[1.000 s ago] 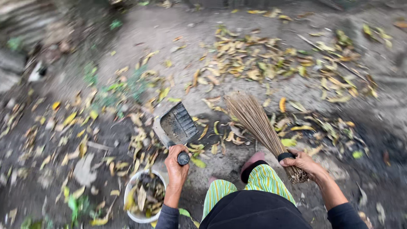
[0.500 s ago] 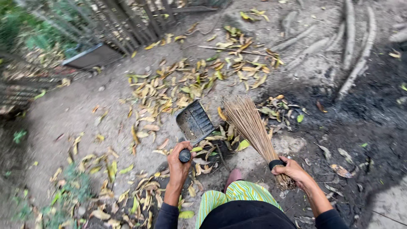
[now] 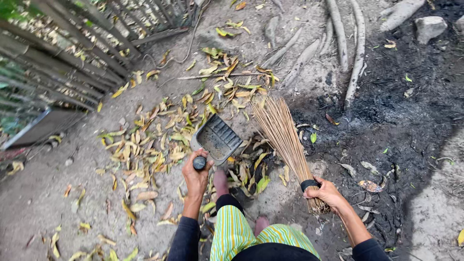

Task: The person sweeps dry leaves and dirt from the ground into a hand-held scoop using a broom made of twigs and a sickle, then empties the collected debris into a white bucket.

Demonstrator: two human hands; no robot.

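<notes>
Ground point(image 3: 72, 193) of bare packed dirt spreads all round, with a slatted fence point(image 3: 58, 58) far up and left of both hands and pale roots point(image 3: 338, 34) well beyond the broom's tip. Leaves point(image 3: 159, 140), yellow and brown, lie scattered just past and left of the left hand point(image 3: 195, 176). Dark, ashy soil point(image 3: 401, 111) spreads out beyond and to the right of the right hand point(image 3: 326, 193).

Broom point(image 3: 282, 140), a bundle of thin straw sticks, fans up and away from the right hand, which is clenched round its bound end by a black band; the stub end pokes out below the fist. Dustpan point(image 3: 217, 140), grey and ribbed, sits just ahead of the left hand, its pan tilted toward the broom bristles, nearly touching them. That hand grips its black handle firmly.
</notes>
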